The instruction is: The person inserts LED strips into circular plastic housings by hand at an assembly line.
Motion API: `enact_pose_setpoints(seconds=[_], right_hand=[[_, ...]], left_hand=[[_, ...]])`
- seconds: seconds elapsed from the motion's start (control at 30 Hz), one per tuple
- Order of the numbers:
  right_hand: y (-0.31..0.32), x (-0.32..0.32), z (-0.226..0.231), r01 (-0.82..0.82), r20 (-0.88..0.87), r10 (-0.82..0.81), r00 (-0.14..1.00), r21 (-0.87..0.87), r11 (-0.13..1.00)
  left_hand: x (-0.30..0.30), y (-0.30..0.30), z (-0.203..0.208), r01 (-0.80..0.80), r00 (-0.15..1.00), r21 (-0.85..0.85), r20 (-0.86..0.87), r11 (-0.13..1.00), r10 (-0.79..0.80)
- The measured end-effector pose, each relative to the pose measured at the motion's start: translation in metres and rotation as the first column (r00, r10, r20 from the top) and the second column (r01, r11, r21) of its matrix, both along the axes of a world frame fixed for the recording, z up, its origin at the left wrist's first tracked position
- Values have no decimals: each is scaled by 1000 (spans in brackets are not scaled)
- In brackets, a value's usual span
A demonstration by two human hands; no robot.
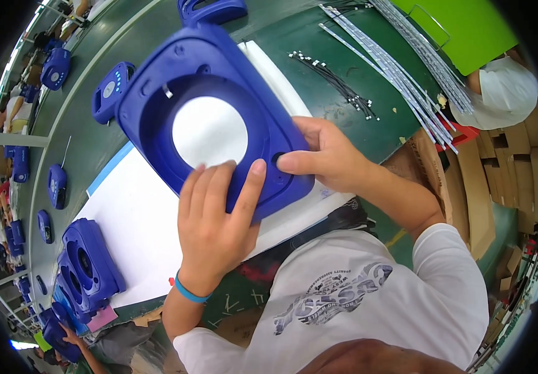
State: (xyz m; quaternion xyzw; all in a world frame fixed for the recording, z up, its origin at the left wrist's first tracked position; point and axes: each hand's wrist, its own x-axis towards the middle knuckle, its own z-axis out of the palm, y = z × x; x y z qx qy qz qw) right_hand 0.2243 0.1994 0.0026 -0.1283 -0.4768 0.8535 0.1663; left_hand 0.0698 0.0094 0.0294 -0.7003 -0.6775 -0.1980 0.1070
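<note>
A blue plastic housing (253, 103) with a large round opening is held up, tilted, in front of me. White shows through the opening, and a small pale tab sticks out at its upper left rim. My right hand (331, 156) grips the lower right corner, the thumb on the face beside a small hole and the fingers behind. Along the lower edge lies my left hand (219, 202), its fingers stretched out over the face with their tips at the opening's rim. A blue band circles my left wrist.
A white sheet (138, 230) covers the bench below. Blue housings (94, 265) stand at its left; a blue unit with buttons (110, 93) sits beyond. Short black cables (334, 81) and long silvery strips (387, 68) lie at the right, near a green bin (468, 28). Other people work nearby.
</note>
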Motion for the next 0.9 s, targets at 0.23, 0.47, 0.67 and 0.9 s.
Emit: enact_pose_setpoints(seconds=[0.23, 0.47, 0.67, 0.9], right_hand=[[92, 24, -8, 21, 54, -518, 854, 990, 137], [244, 35, -63, -380, -19, -846, 532, 888, -260], [272, 30, -90, -349, 76, -852, 517, 928, -129], [271, 31, -93, -356, 169, -812, 559, 933, -51]], left_hand=[[11, -10, 4, 37, 992, -185, 127, 982, -14], [-24, 5, -1, 209, 942, -117, 292, 971, -168], [-62, -2, -54, 104, 877, 187, 446, 977, -179], [-57, -3, -57, 56, 872, 225, 463, 973, -157]])
